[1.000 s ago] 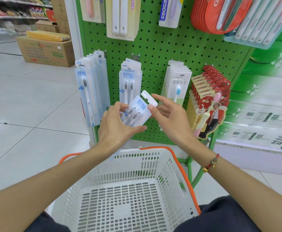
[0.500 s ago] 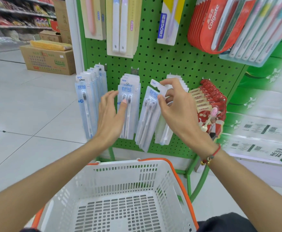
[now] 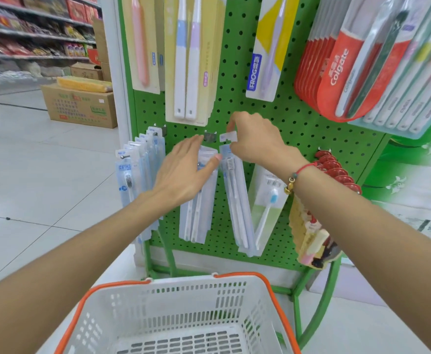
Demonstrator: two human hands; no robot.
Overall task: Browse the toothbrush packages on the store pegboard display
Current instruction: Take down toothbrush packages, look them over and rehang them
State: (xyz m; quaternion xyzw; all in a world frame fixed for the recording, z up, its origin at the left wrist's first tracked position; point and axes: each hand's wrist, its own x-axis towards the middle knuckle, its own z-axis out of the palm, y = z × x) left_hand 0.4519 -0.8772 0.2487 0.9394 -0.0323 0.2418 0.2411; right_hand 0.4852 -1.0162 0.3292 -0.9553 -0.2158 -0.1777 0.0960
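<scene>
Pegboard (image 3: 298, 129) in bright green fills the middle of the view, hung with rows of toothbrush packages. The right hand (image 3: 256, 141) pinches the white hang tab at the top of a clear twin-brush package (image 3: 237, 200), holding it up beside the metal hook (image 3: 210, 136); the pack hangs down at a slight tilt from those fingers. The left hand (image 3: 183, 175) lies flat with straight fingers on the front of the hanging stack of matching packages (image 3: 196, 215) under that hook, its thumb pressed against the top pack and its fingertips reaching up near the hook. Just left of it hangs a fanned row of blue single-brush packs (image 3: 130, 175). To the right of the held pack sits a pack with a blue-headed brush (image 3: 268, 200), and beyond the right wrist, which wears a red cord bracelet (image 3: 298, 172), a row of red-topped packs (image 3: 337, 172). Higher on the board hang cream-backed brush cards (image 3: 189, 60), a yellow and blue card (image 3: 265, 47) and red Colgate packs (image 3: 337, 70). A white basket with orange handles (image 3: 183, 315) sits below the arms. A cardboard box (image 3: 79, 106) stands on the tiled floor (image 3: 43, 187) at the left.
</scene>
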